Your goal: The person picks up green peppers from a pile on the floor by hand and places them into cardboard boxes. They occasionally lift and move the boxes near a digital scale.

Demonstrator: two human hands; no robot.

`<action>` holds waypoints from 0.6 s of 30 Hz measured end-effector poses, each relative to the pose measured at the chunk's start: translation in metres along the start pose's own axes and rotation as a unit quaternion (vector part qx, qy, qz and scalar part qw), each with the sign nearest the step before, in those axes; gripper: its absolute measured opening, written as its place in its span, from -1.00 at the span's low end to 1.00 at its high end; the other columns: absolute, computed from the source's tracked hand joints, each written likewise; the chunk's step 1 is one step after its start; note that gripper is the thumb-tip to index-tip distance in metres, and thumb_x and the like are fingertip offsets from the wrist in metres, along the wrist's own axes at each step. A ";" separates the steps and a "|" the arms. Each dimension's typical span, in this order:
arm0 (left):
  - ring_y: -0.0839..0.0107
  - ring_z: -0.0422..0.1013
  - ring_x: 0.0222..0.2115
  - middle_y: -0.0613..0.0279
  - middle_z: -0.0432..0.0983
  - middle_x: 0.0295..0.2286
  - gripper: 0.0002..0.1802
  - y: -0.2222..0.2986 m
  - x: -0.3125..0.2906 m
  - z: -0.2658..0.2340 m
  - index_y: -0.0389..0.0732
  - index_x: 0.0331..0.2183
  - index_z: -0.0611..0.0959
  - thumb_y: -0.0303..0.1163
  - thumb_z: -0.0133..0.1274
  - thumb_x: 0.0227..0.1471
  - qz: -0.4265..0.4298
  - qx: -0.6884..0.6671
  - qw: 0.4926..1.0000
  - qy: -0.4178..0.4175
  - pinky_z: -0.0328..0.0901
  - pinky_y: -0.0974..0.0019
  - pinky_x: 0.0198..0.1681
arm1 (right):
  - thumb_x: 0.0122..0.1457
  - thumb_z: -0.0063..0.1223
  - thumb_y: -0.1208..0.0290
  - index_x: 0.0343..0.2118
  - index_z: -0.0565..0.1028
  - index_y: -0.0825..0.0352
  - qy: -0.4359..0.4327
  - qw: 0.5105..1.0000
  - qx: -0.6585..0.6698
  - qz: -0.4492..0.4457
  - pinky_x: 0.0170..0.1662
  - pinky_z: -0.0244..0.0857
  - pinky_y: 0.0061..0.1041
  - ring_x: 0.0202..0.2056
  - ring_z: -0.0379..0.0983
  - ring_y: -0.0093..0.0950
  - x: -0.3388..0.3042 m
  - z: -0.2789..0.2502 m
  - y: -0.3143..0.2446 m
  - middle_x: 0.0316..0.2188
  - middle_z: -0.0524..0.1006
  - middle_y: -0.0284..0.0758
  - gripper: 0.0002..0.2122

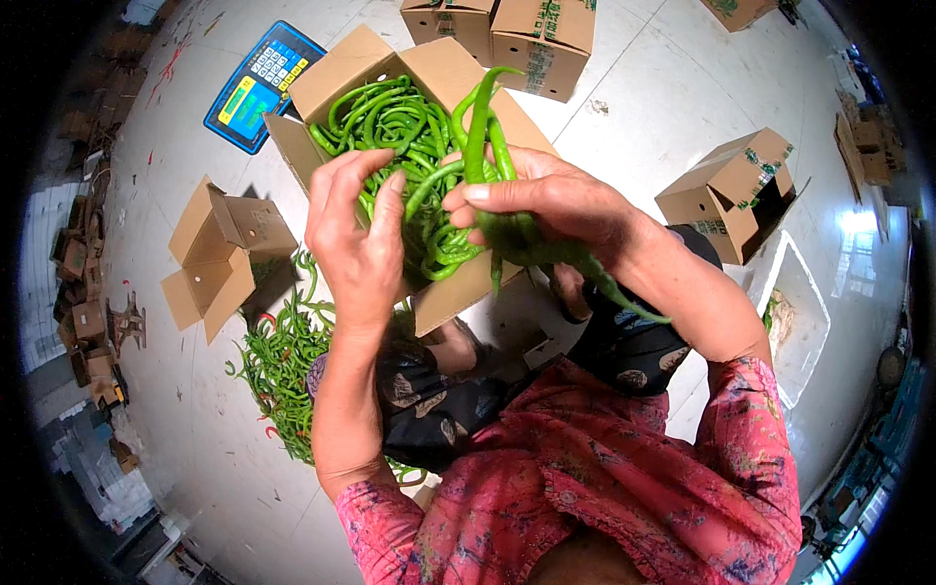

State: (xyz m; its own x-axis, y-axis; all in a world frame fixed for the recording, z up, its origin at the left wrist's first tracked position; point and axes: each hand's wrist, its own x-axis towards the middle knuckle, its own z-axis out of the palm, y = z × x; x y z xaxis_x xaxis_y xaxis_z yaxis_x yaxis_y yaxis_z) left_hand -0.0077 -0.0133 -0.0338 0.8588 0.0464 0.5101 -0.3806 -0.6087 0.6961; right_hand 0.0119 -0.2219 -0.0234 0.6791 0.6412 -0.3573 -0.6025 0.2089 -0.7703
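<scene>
My right hand [546,200] is closed around a bunch of long green chili peppers [476,146], the thumb lying across them. Their tips stick out above the fist and below the wrist. Opposite it, my left hand [356,234] hovers with curled fingers and thumb apart, and I see nothing between them. Both hands are over an open cardboard box [341,73] between my legs. Inside lie many curved green chili peppers [390,122], partly hidden by my hands.
Loose green peppers with a few red ones form a pile [288,375] on the floor at left. Beyond them stands an open carton [234,244]. A blue scale display [258,93] lies far left. Taped cartons [546,44] stand behind; another carton [726,195] and a white bin [814,322] are right.
</scene>
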 end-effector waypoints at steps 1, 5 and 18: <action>0.31 0.45 -0.32 0.14 0.52 -0.39 -0.78 0.002 0.000 0.002 -0.28 -0.27 0.63 -0.57 0.19 -0.07 0.090 0.079 0.992 0.041 0.33 0.32 -0.22 | 0.22 0.07 0.39 0.05 0.32 0.39 0.012 1.000 0.021 -0.014 -0.06 0.38 -0.55 -0.16 0.43 -0.52 0.001 0.000 0.003 -0.16 0.48 -0.26 -0.62; 0.26 0.48 -0.31 0.09 0.54 -0.35 -0.79 0.013 -0.012 0.006 -0.29 -0.29 0.64 -0.61 0.18 -0.08 0.119 0.079 0.990 0.006 0.37 0.29 -0.21 | 0.24 0.02 0.43 0.03 0.33 0.38 0.046 0.997 0.029 -0.056 -0.09 0.38 -0.53 -0.15 0.42 -0.52 0.010 -0.001 0.012 -0.17 0.47 -0.27 -0.68; 0.16 0.46 -0.41 0.11 0.47 -0.33 -0.55 0.018 -0.037 0.029 -0.17 -0.13 0.50 -0.52 0.24 -0.13 -0.069 -0.075 0.986 -0.132 0.39 0.24 -0.38 | 0.21 -0.01 0.55 0.08 0.27 0.37 0.119 0.988 0.081 -0.057 0.03 0.25 -0.47 -0.09 0.36 -0.50 0.006 0.021 0.016 -0.18 0.45 -0.35 -0.63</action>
State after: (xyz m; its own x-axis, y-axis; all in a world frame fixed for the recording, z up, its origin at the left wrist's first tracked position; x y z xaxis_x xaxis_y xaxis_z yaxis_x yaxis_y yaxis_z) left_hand -0.0365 -0.0486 -0.0553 0.9577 -0.0987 0.2705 -0.2835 -0.4866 0.8263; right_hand -0.0025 -0.1991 -0.0262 0.8140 0.4191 -0.4022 -0.5628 0.3975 -0.7247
